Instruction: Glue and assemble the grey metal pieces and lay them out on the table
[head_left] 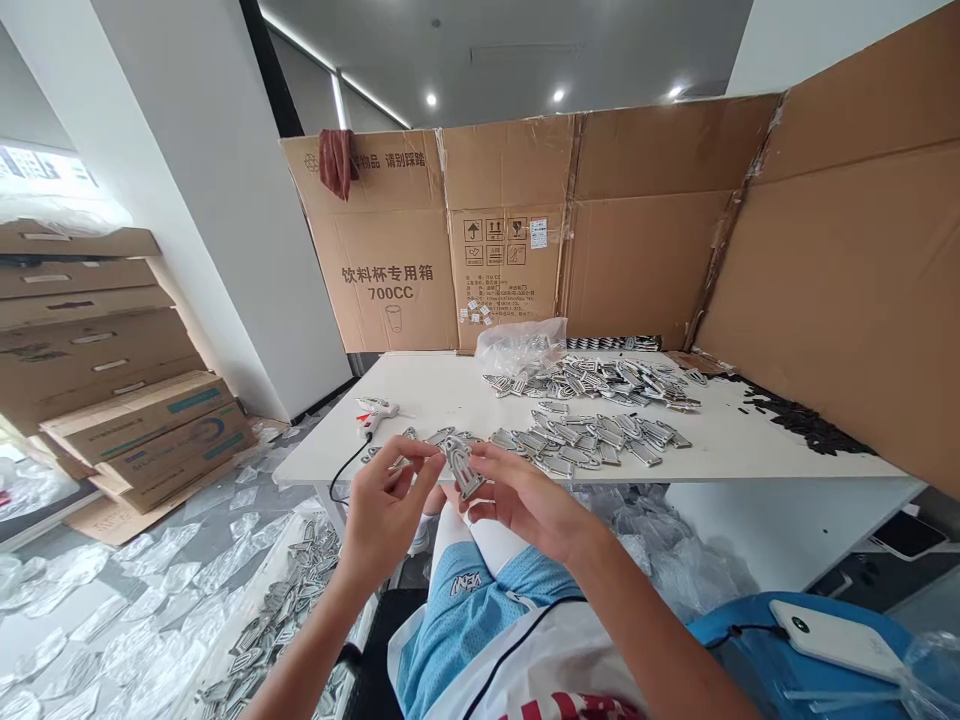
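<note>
In front of my lap, a small grey-and-white arch-shaped piece point(463, 468) with dark outlines is held up near the table's front edge. My right hand point(529, 492) grips its right side between thumb and fingers. My left hand point(394, 495) is closed in a pinch at its upper left edge; the exact contact is partly hidden by the fingers. Just beyond the hands, several similar pieces point(581, 438) lie in a loose heap on the white table point(442, 385). A white hot glue gun point(375, 412) with a red trigger rests to the left.
Cardboard walls point(510, 170) surround the table's back and right. A second heap point(615, 380) lies behind, beside a clear plastic bag point(521, 345). Small black parts point(810, 420) are scattered right. More pieces point(277, 610) fill a container at lower left. A phone point(836, 637) lies on a blue stool point(750, 640).
</note>
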